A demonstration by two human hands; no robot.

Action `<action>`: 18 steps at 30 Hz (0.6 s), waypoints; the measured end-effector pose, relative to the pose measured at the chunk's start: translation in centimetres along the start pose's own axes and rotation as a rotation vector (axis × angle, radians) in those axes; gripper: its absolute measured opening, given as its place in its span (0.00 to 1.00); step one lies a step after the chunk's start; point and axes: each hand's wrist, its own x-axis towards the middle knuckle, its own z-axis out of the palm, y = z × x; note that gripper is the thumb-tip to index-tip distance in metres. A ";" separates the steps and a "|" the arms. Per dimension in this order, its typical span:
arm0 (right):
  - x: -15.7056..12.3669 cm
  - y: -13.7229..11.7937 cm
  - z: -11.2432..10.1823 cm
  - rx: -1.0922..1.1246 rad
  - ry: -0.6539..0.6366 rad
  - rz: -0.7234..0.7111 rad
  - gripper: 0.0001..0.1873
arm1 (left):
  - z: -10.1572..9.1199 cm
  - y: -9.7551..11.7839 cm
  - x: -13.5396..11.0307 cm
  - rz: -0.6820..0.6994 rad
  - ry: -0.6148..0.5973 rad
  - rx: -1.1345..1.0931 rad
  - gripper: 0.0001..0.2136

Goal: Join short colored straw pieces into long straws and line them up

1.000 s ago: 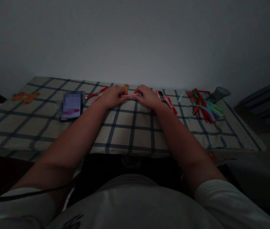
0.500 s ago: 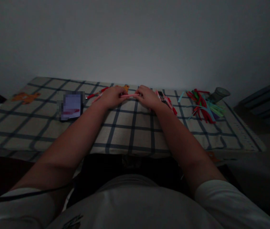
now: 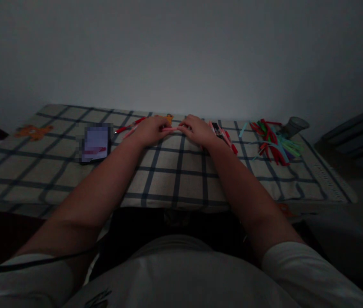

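Observation:
A thin pink strip [image 3: 172,128] lies between my two hands at the far middle of a checked tablecloth [image 3: 175,171]. My left hand [image 3: 151,129] has its fingers closed on the strip's left end. My right hand [image 3: 197,130] pinches its right end, so the two hands nearly touch. Just right of my right hand lies a small bunch of pink and red strips [image 3: 226,136]. Red and pink strips [image 3: 130,126] also lie just left of my left hand.
A pile of red, green and blue strips [image 3: 274,141] lies at the far right beside a grey cup [image 3: 293,126]. A phone [image 3: 95,141] rests on the left. An orange bear figure [image 3: 33,130] is printed at the far left.
My hands have drawn slightly closer together, so less of the pink strip shows between them. Everything else on the cloth is where it was.

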 end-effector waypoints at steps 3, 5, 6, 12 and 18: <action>0.1 0.2 0.1 -0.027 -0.022 0.008 0.17 | 0.1 -0.1 0.0 -0.002 0.011 -0.005 0.16; 0.1 0.2 0.1 -0.028 -0.039 -0.006 0.18 | 0.1 -0.1 0.0 -0.010 0.018 -0.009 0.16; 0.2 0.2 0.0 -0.024 -0.044 -0.014 0.17 | 0.1 0.0 0.0 -0.013 0.016 -0.009 0.15; 0.1 0.0 -0.2 0.005 -0.011 0.021 0.09 | -0.2 0.1 -0.1 -0.018 -0.012 0.009 0.15; 0.1 0.2 -0.1 0.017 0.008 0.027 0.07 | -0.3 0.0 -0.1 -0.029 -0.023 0.010 0.15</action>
